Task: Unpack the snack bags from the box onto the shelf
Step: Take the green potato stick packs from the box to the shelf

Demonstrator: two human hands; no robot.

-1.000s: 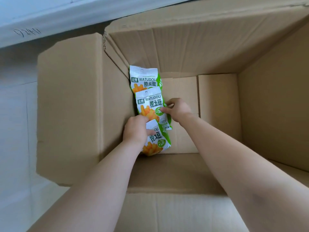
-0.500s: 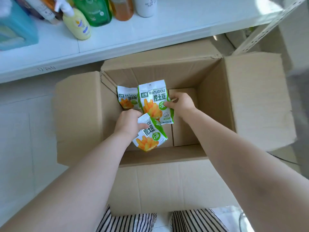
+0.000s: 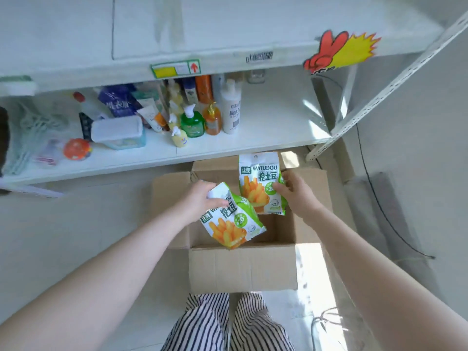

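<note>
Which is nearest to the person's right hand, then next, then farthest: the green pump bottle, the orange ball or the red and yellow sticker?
Measured from the right hand, which holds a snack bag over the box:
1. Green pump bottle, on the lower shelf, up and left of the hand.
2. Red and yellow sticker, on the upper shelf's edge, above the hand.
3. Orange ball, far left on the lower shelf.

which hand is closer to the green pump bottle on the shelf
Left. The left hand holds a snack bag just below and right of the green pump bottle; the right hand is farther right.
</note>
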